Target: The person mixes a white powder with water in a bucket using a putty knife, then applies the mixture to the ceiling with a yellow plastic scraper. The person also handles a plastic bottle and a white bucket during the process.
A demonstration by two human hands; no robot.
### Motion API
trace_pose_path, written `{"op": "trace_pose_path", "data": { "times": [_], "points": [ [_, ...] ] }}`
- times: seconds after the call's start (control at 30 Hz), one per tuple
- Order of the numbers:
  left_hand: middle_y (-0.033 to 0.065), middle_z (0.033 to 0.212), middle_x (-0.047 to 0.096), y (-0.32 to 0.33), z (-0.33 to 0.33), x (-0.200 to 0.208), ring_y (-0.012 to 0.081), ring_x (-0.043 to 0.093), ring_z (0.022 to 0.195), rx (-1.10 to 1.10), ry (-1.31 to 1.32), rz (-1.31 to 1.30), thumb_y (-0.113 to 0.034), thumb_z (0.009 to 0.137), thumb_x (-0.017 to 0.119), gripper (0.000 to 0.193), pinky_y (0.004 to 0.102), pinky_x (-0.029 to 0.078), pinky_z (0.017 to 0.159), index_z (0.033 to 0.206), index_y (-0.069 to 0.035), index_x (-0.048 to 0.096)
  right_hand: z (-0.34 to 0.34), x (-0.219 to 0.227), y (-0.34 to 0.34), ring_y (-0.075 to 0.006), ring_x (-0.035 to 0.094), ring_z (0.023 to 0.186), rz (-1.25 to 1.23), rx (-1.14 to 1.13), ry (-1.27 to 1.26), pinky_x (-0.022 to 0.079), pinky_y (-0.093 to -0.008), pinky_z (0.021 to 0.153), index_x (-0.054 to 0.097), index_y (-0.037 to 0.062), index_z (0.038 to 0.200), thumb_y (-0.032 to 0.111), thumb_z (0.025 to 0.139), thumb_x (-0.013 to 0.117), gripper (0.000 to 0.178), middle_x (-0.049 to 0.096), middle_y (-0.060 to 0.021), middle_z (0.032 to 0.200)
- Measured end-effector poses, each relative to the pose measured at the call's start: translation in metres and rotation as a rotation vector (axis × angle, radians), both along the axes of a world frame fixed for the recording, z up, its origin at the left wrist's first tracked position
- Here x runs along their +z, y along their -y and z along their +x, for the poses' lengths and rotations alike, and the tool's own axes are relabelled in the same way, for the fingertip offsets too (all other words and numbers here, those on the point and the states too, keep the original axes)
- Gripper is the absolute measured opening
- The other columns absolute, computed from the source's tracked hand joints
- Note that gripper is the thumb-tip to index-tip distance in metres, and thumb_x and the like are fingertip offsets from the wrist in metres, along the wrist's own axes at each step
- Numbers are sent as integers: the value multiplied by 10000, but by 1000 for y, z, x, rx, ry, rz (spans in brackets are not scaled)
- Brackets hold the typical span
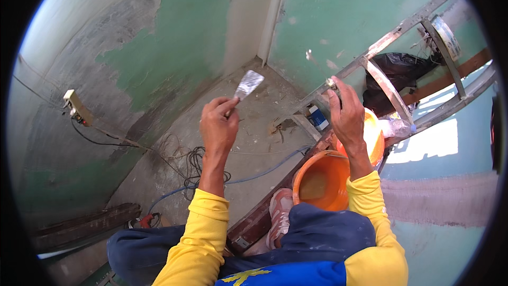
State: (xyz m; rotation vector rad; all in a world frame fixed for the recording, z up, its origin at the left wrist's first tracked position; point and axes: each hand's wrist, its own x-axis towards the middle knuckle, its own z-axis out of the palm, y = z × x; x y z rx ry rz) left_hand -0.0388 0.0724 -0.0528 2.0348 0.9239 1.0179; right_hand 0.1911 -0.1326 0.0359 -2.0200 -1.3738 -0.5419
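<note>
My left hand (218,124), raised in front of me, is closed around the handle of a putty knife (248,85). Its flat metal blade points up and to the right, with whitish smears on it. My right hand (346,111) is raised above the orange buckets, its thumb and fingers pinched together. Something small and pale (330,83) shows at those fingertips, too small to name. Below that hand stands an orange bucket (302,182) with a tan residue inside. A second orange bucket (374,136), brightly lit, is partly hidden behind my right wrist.
A wooden ladder-like frame (389,82) runs up to the right, with a black plastic bag (394,69) and a clear bottle (398,127) beside it. Black cable (196,167) and a blue hose (264,170) lie on the floor. An electrical box (78,107) hangs at left. Patchy green walls (185,32) meet in a corner.
</note>
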Motion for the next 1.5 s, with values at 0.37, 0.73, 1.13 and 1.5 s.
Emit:
{"op": "trace_pose_path", "data": {
  "times": [0.37,0.73,1.13,1.5],
  "points": [
    [130,1166,759,-27,5,-15,249,732,1064,46,140,-56,-27,909,743,325,360,562,948,1225,-44,818,42,-86,41,-432,726,862,-105,-204,-625,553,-499,780,591,31,1329,293,1124,570,333,728,-214,892],
    [69,1187,726,-18,22,-27,146,664,1024,-19,123,-199,9,941,740,356,316,528,907,1294,-10,784,244,-4,221,-489,634,1243,-96,-1043,-172,503,-521,1086,695,77,1390,180,1010,606,403,675,-346,1282],
    [62,1151,729,-10,36,-24,136,660,1009,-96,133,-258,7,941,738,350,312,522,929,1289,11,779,293,-27,202,-463,589,1328,-281,-1038,-338,461,-501,1158,673,54,1438,258,1006,661,478,605,-310,1411],
    [31,1151,745,16,54,-4,80,645,892,-51,328,-756,-136,1047,692,392,255,521,667,1433,-69,680,291,85,204,-445,658,1211,413,-923,108,528,-529,1038,663,53,1417,461,963,784,623,680,-264,1266]
  ]
}}
